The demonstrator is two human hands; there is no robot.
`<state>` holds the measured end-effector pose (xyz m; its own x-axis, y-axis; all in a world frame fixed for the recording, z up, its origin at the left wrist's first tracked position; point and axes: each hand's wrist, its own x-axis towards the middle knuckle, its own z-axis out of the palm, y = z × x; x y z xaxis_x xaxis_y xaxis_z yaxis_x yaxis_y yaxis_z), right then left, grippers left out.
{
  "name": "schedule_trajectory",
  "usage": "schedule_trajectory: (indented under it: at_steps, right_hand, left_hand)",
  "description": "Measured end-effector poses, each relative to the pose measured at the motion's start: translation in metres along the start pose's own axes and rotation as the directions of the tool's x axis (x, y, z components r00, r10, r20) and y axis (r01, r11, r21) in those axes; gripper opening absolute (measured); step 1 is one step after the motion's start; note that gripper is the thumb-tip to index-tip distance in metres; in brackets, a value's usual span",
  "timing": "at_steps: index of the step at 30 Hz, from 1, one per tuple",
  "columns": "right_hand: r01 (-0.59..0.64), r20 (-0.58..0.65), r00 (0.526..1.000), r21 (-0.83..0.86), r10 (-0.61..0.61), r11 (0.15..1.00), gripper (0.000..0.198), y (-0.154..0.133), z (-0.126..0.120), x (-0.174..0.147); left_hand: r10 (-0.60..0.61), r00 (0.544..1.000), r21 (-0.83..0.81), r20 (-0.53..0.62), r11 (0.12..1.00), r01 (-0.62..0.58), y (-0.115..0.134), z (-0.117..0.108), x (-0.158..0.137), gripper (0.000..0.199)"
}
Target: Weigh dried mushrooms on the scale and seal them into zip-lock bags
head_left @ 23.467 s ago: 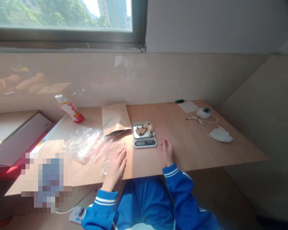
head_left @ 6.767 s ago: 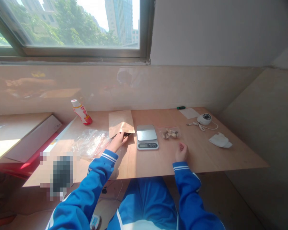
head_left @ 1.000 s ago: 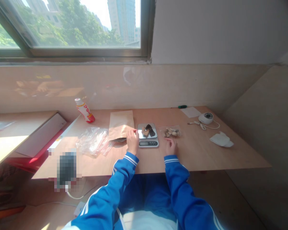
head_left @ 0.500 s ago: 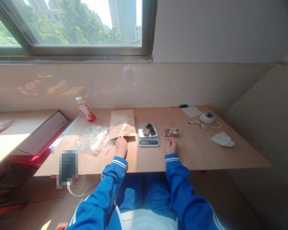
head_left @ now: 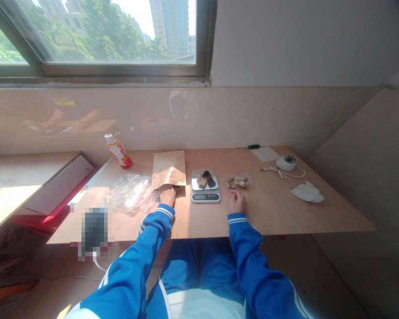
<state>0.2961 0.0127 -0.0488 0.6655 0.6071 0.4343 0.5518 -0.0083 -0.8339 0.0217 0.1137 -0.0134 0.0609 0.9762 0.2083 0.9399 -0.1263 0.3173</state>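
A brown paper bag (head_left: 169,166) lies flat on the table, its mouth toward me. My left hand (head_left: 167,195) reaches into that mouth; its fingers are hidden under the paper. Right of the bag stands a small kitchen scale (head_left: 205,196) with several brown and dark dried pieces (head_left: 205,179) on its steel plate. My right hand (head_left: 237,201) rests on the table right of the scale, loosely bent, one finger stretched to the left, and nothing visible in it. Just beyond it lies a clear plastic bag of pale dried pieces (head_left: 238,182).
Clear plastic bags (head_left: 130,195) lie left of the paper bag, with a white and red bottle (head_left: 119,151) behind. At the right are a white camera-like device (head_left: 286,163) with a cable, a crumpled white tissue (head_left: 307,192), white paper (head_left: 265,154) and a green-handled tool (head_left: 253,146).
My left hand has moved forward, deeper into the paper bag, and the bag's mouth is lifted over it. The right hand has barely moved.
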Motion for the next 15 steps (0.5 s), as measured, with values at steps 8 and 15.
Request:
schedule_trajectory:
  at_steps: [8, 15]
  right_hand:
    - [-0.01, 0.007, 1.0, 0.004, 0.01, 1.0, 0.027, -0.0019, -0.0005, -0.0003]
    - [-0.01, 0.013, 1.0, 0.01, 0.01, 1.0, 0.027, -0.0026, -0.0003, -0.0011]
  left_hand:
    - [-0.041, 0.999, 0.074, -0.019, 0.996, 0.042, 0.0036, -0.0048, -0.0035, 0.025]
    - [-0.127, 0.989, 0.005, -0.069, 0.992, 0.128, 0.0042, -0.0072, -0.0108, 0.025]
